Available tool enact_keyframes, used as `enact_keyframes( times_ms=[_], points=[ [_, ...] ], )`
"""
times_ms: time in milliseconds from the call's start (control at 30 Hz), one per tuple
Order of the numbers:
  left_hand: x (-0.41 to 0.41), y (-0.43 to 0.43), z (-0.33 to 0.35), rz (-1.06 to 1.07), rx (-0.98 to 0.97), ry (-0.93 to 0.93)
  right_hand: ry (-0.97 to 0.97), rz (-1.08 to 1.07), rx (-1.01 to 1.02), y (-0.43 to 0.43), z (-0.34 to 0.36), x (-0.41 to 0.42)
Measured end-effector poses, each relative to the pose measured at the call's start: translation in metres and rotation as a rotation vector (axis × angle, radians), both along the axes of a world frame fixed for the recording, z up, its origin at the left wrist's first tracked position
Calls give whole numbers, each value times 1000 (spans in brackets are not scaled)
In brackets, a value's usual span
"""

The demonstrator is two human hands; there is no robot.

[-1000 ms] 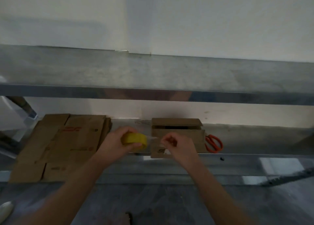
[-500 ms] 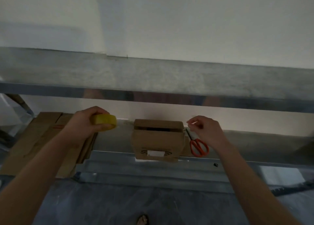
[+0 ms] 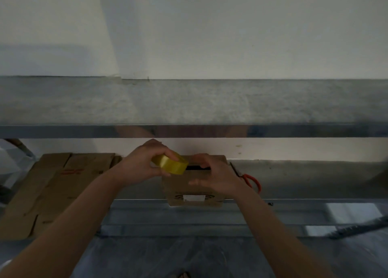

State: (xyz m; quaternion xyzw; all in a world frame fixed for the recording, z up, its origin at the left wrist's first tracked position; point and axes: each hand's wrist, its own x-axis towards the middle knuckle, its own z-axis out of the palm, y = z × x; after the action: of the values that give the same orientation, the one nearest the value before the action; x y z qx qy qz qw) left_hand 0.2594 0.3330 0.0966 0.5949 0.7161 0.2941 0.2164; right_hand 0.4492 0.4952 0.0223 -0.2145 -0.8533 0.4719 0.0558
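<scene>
**Inspector:** State of the 2 hands?

**Assistant:** The left hand point(image 3: 138, 168) grips the yellow tape roll point(image 3: 171, 166), fingers curled over its outer face and thumb underneath. The right hand point(image 3: 218, 179) is bent over the top front edge of the small cardboard box point(image 3: 193, 200), fingers on the top and thumb on the front face.

**Inspector:** Position of the roll?

**Assistant:** Between the 2 hands, held off the shelf point(image 3: 294, 203) and tilted. Its edge is just above the box's top, at the dark gap under the flap. The right fingertips are close beside it.

**Inspector:** Reason for that arrangement?

**Assistant:** Judged as a sealing job. The roll is brought to the open seam so a strip can start there. The right hand steadies the box and holds the flap down to receive it. Whether a loose tape end is pinched under those fingers cannot be told; the picture is dim.

**Inspector:** Why is the box at the shelf's front edge?

**Assistant:** Probably for reach. It sits directly under both hands, its label facing the person.

**Inspector:** Anything else nearby?

**Assistant:** 1 pair of orange-handled scissors point(image 3: 253, 181) lies just right of the right hand, close enough to cut the strip. Flattened cardboard point(image 3: 52, 189) is stacked well left of the left hand, likely stock for further boxes. The upper shelf point(image 3: 189, 101) runs above both hands.
</scene>
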Motion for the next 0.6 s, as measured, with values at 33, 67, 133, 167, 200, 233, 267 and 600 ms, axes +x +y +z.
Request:
enact_keyframes(
  times_ms=[33,67,133,167,200,233,267,600],
  points=[
    [1,1,0,-16,12,-4,6,3,-22,-2,0,-3],
    [2,3,-1,-29,26,-3,13,-1,-52,-5,-1,-7],
    [3,4,-3,-31,50,-1,55,-44,-139,-8,-3,-15],
    [3,3,-4,-18,57,-8,86,-80,-185,-9,-5,-18],
    [2,3,-4,2,62,-21,108,-113,-229,-9,-7,-19],
    [1,2,-5,22,66,-35,115,-132,-261,-9,-9,-20],
    [-1,2,-5,37,70,-48,107,-137,-276,-9,-10,-20],
    [-13,1,-11,81,47,-68,109,-60,-213,1,-6,-21]
  ],
)
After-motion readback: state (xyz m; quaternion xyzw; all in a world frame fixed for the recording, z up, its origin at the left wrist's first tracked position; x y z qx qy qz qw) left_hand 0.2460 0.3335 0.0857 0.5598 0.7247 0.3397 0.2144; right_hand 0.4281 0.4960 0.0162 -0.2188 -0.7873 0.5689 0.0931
